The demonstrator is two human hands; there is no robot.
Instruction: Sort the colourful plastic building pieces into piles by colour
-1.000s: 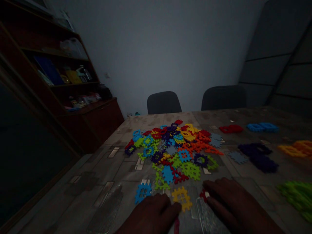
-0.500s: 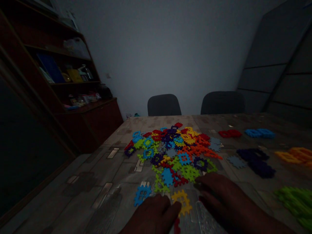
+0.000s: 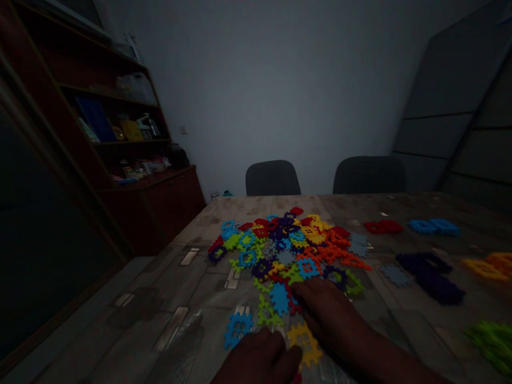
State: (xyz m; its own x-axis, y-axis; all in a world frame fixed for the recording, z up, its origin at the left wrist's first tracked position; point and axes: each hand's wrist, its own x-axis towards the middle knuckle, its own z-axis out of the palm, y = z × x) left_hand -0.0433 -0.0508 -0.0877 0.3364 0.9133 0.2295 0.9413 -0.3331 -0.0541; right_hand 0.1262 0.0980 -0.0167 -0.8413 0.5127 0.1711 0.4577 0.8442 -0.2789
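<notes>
My left hand [image 3: 260, 360] is low at the centre, fingers curled, next to a yellow piece [image 3: 304, 344] and a blue windowed piece [image 3: 238, 328]. A bit of red shows under its thumb; whether it is gripped is unclear. My right hand [image 3: 326, 309] reaches over the near side of a mixed pile of toothed plastic pieces [image 3: 286, 257]. Its fingertips touch the pile beside a light blue solid piece [image 3: 279, 298] and cover the green pieces there. What lies beneath those fingers is hidden.
Sorted groups lie on the table [image 3: 152, 298] at the right: red [image 3: 383, 226], blue [image 3: 434, 226], dark purple [image 3: 432, 277], orange [image 3: 490, 266], green [image 3: 494, 341]. Grey pieces [image 3: 395, 274] lie nearer the pile. Two chairs [image 3: 272, 177] stand behind; a shelf unit [image 3: 160, 205] is left.
My right hand has moved left onto the near side of the pile, over the green pieces. My left hand has stayed nearly in place. The view has shifted slightly.
</notes>
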